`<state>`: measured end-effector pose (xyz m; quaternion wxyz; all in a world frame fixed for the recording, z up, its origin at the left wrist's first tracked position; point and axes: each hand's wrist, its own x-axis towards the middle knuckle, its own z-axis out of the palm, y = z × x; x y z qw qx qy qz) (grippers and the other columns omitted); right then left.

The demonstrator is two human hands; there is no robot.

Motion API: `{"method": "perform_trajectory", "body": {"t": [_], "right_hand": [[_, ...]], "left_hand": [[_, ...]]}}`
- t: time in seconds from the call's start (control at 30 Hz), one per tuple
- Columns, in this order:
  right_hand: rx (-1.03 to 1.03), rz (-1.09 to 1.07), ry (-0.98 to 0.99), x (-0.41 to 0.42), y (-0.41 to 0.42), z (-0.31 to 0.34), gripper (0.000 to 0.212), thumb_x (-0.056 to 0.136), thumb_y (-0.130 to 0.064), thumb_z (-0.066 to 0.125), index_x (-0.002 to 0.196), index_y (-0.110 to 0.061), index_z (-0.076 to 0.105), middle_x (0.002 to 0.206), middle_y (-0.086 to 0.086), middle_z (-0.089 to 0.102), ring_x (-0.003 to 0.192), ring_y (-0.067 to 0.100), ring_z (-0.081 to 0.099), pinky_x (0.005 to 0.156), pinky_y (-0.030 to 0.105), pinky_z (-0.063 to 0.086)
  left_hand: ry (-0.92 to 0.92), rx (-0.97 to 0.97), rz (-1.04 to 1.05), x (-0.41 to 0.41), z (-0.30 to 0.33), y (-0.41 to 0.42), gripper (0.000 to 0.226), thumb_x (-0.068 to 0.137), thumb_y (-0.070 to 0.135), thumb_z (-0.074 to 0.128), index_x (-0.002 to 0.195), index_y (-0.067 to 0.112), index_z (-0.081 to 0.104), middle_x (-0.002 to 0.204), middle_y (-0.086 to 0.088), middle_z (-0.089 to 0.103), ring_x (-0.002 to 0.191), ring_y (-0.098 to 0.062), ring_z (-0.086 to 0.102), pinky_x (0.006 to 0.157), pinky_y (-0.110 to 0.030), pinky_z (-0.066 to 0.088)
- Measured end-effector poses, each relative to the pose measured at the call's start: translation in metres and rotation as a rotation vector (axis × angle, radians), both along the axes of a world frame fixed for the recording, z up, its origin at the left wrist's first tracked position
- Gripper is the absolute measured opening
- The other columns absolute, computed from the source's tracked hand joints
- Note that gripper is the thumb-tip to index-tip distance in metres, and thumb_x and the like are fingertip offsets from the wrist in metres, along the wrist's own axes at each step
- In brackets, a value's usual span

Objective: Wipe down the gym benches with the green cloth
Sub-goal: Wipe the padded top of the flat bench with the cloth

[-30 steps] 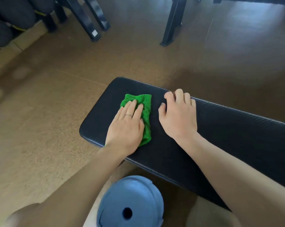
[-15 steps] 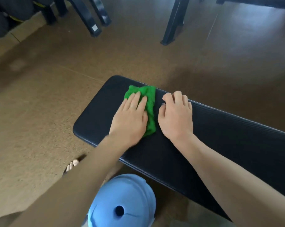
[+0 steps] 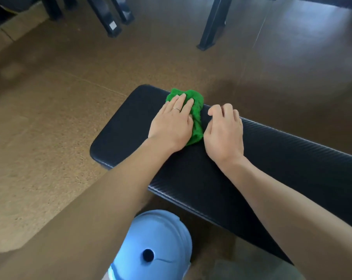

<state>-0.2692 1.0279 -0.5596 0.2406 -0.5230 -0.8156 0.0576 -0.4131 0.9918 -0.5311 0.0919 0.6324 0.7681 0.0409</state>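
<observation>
Underfoot, a speckled brown floor fills most of the view, with black metal frame legs standing at the far side. Across it runs a long black padded bench, slanting from the upper middle down to the right edge. Both bare forearms reach over the near edge of the pad. Below them sits a pale blue shoe with a round hole in its top. The left hand lies flat, fingers spread straight, pressing down on the green cloth, which is bunched at the far edge of the pad near its rounded end. The right hand rests just beside the cloth, fingers loosely curled, gripping nothing. A thin ring circles one left finger.
</observation>
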Motion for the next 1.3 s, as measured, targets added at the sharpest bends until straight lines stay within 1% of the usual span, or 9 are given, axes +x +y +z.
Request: {"method": "perform_trajectory", "body": {"t": [0.1,0.2,0.27,0.33,0.6,0.8,1.0,1.13,1.3], "right_hand": [[-0.006,-0.051,-0.062,0.002,-0.004,0.001,0.024,0.097,-0.015,0.051,0.117,-0.006,0.060,0.114,0.016,0.055,0.102,0.037,0.053,0.090,0.049,0.045],[-0.097,-0.070,-0.173,0.001,0.000,0.001,0.049,0.101,-0.037,0.034,0.137,-0.011,0.056,0.130,0.015,0.056,0.121,0.039,0.051,0.110,0.053,0.036],[-0.157,-0.056,-0.253,0.011,0.008,0.002,0.058,0.103,-0.047,0.024,0.149,-0.020,0.048,0.138,0.013,0.056,0.128,0.038,0.049,0.116,0.055,0.030],[-0.184,-0.043,-0.304,0.028,0.017,0.001,0.056,0.106,-0.052,0.022,0.154,-0.028,0.040,0.142,0.009,0.055,0.132,0.036,0.048,0.119,0.053,0.027],[-0.196,-0.150,-0.254,0.030,0.023,0.002,0.048,0.107,-0.042,0.021,0.132,-0.024,0.057,0.127,0.006,0.064,0.117,0.032,0.055,0.103,0.045,0.033],[-0.146,-0.159,-0.193,0.033,0.014,0.001,0.057,0.104,-0.038,0.010,0.121,-0.021,0.061,0.115,0.004,0.068,0.108,0.030,0.058,0.098,0.043,0.034],[-0.152,-0.180,-0.215,0.028,0.020,-0.001,0.049,0.109,-0.036,0.017,0.122,-0.021,0.062,0.116,0.004,0.068,0.109,0.030,0.058,0.099,0.043,0.034],[-0.146,-0.165,-0.206,0.031,0.021,-0.001,0.050,0.109,-0.034,0.016,0.123,-0.020,0.062,0.116,0.005,0.068,0.109,0.029,0.058,0.099,0.042,0.034],[-0.155,-0.156,-0.199,0.032,0.016,0.002,0.049,0.109,-0.034,0.017,0.128,-0.022,0.060,0.121,0.005,0.067,0.113,0.029,0.056,0.102,0.042,0.032]], "left_hand": [[-0.001,-0.005,-0.018,0.013,0.005,-0.053,0.056,0.112,0.033,0.022,0.166,0.020,0.015,0.174,-0.005,0.009,0.161,-0.019,0.004,0.131,-0.036,0.002],[-0.002,-0.070,-0.089,0.016,0.011,-0.103,0.056,0.112,0.035,0.021,0.166,0.024,0.011,0.174,-0.001,0.005,0.161,-0.015,0.000,0.130,-0.034,-0.001],[-0.008,-0.079,-0.104,0.007,0.011,-0.098,0.056,0.112,0.036,0.020,0.166,0.027,0.009,0.174,0.002,0.003,0.160,-0.014,-0.001,0.130,-0.034,0.001],[-0.015,-0.039,-0.093,0.000,0.007,-0.075,0.056,0.111,0.037,0.020,0.166,0.028,0.011,0.174,0.002,0.005,0.160,-0.015,0.001,0.130,-0.034,0.004],[-0.012,-0.020,-0.038,-0.001,-0.003,0.015,0.056,0.110,0.035,0.019,0.166,0.026,0.016,0.174,-0.001,0.008,0.161,-0.018,0.001,0.130,-0.036,0.002],[0.031,-0.052,-0.210,0.028,0.010,-0.064,0.057,0.111,0.037,0.018,0.166,0.024,0.009,0.174,-0.002,0.003,0.161,-0.017,-0.002,0.130,-0.035,-0.003],[-0.006,-0.007,-0.207,0.020,0.001,-0.012,0.055,0.111,0.037,0.020,0.165,0.026,0.017,0.174,0.000,0.011,0.160,-0.016,0.005,0.130,-0.035,0.005],[-0.008,0.041,-0.133,0.027,-0.006,0.037,0.051,0.110,0.033,0.024,0.159,0.022,0.035,0.166,-0.001,0.033,0.157,-0.018,0.019,0.129,-0.035,0.011],[-0.011,0.027,-0.133,0.039,-0.002,-0.040,0.057,0.110,0.036,0.021,0.164,0.020,0.024,0.172,-0.003,0.019,0.160,-0.018,0.011,0.131,-0.036,0.005]]}}
